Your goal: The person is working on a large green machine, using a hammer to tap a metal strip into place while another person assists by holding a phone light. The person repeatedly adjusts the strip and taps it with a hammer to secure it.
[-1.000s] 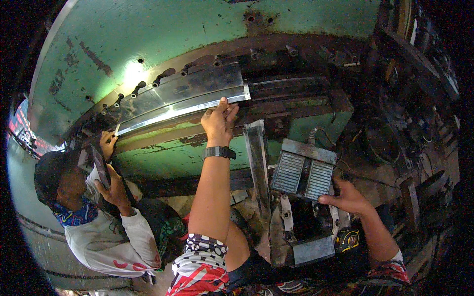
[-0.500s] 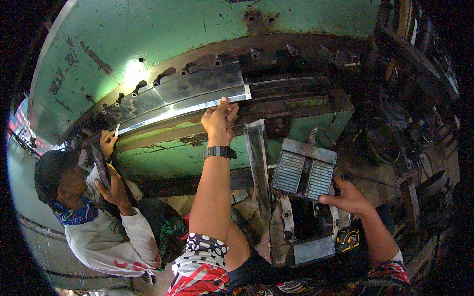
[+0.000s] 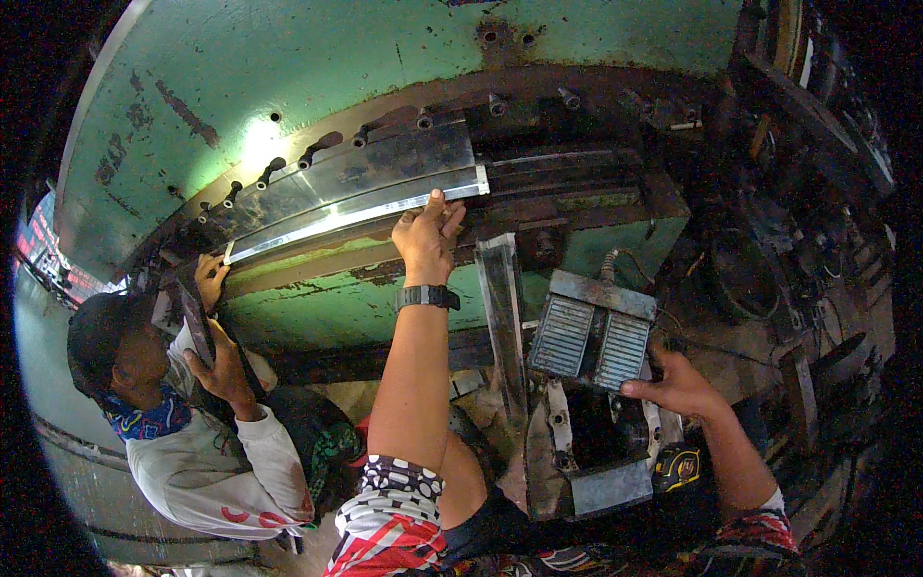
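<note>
So the left hand point(image 3: 426, 236) is stretched way up to the middle of the frame, fingertips curled onto the lower edge of the long shiny steel bar point(image 3: 356, 207) near its right end, touching or lightly pinching it; can't tell if it's a full grip. The bar runs from lower left, by the co-worker's raised hand point(image 3: 211, 279), up to the right, ending just past the person's fingers, so its long axis is a shallow diagonal across the green machine face point(image 3: 288, 77), right under a row of bolt holes. The right hand point(image 3: 678, 385) is well away at lower right, fingers spread flat on the edge of the grey ribbed pedal box point(image 3: 591, 332), clamped on nothing. The left is clearly the nearer hand to the bar, already on it, while the right sits below and to the right with an upright metal strip point(image 3: 505, 317) between them. The co-worker crouches at lower left, one hand at the bar's far end, the other hand point(image 3: 223, 370) around a dark flat piece. A yellow tape measure point(image 3: 681, 468) sits near the right forearm.
</note>
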`<action>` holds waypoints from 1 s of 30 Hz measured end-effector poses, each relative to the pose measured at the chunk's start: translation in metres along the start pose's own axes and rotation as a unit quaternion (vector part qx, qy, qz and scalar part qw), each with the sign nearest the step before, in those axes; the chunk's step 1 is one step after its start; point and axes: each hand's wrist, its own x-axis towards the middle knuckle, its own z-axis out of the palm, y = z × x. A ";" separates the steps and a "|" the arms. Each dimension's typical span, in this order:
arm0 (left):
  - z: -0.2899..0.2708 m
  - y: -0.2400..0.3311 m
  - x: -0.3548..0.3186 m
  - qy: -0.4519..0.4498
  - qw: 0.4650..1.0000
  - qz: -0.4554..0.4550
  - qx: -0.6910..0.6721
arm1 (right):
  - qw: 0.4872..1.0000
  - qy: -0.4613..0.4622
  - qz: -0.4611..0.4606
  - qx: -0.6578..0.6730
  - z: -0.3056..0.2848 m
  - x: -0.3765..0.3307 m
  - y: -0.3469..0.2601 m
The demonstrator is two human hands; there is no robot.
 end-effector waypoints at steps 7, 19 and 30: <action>-0.003 -0.001 0.003 -0.006 1.000 0.009 -0.009 | 1.000 0.006 -0.006 -0.002 0.003 0.003 0.008; -0.003 0.000 0.001 -0.010 1.000 0.012 -0.004 | 1.000 0.006 -0.005 -0.003 0.004 0.005 0.015; -0.007 0.000 0.004 -0.020 1.000 0.006 -0.007 | 1.000 -0.002 -0.017 0.006 0.004 0.004 0.003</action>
